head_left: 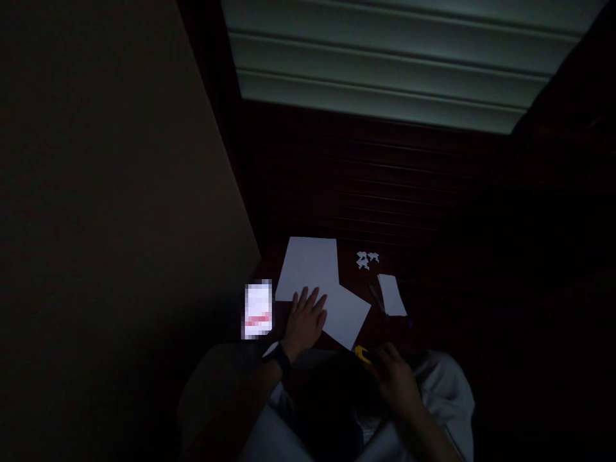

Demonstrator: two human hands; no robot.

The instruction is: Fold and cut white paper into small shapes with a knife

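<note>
My left hand (304, 321) lies flat with fingers spread on a sheet of white paper (344, 314), near where it meets a second white sheet (308, 263). The nearer sheet sits turned at an angle, one corner pointing toward me. By that corner, my right hand (392, 372) is closed around a yellow-and-black utility knife (362, 354). Its yellow end is close to the paper's edge; the dim light hides the blade, and I cannot tell whether it touches the paper.
Several small white paper shapes (366, 259) lie at the back right of the dark table. Nearer are a narrow stack of white paper (393, 295) and a thin dark pen-like tool (378, 300). A bright blurred screen (257, 310) stands at left, beside a wall (144, 160).
</note>
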